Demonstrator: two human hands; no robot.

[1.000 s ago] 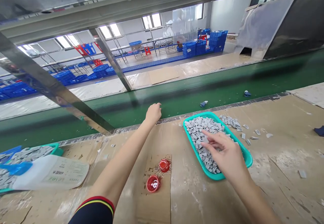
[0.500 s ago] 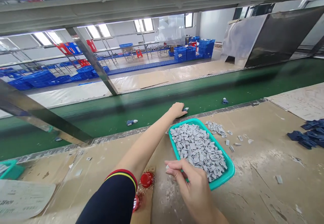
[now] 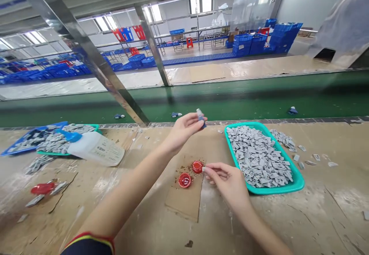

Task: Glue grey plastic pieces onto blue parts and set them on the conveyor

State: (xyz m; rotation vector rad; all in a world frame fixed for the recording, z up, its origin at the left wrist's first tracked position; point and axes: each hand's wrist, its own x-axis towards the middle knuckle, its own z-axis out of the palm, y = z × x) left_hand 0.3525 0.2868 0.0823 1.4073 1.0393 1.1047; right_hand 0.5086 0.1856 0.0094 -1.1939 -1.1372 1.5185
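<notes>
My left hand [image 3: 184, 128] is raised just in front of the green conveyor belt, its fingers pinching a small dark-blue part with a whitish end [image 3: 200, 114]. Lower and to the right, my right hand [image 3: 230, 182] grips a small light-grey plastic piece [image 3: 203, 169] between thumb and fingertips. That piece is beside a red cap-like dish [image 3: 197, 166]; whether the two touch I cannot tell. A second red dish [image 3: 185, 180], with shiny liquid inside, stands nearer me. Both are on a stained cardboard strip [image 3: 183, 203]. Right of my right hand is a turquoise basket [image 3: 279, 189] heaped with similar grey pieces.
Several blue-and-white parts, one at far right [image 3: 292, 110], lie on the conveyor belt [image 3: 236, 107]. A white bottle [image 3: 99, 147] with a blue top rests at left by trays of grey pieces. A slanting metal post [image 3: 115, 90] rises at the belt's near edge.
My left hand has come back from the belt holding a blue-and-white part. My right hand has moved from the basket's edge to the red dish. The view has swung left.
</notes>
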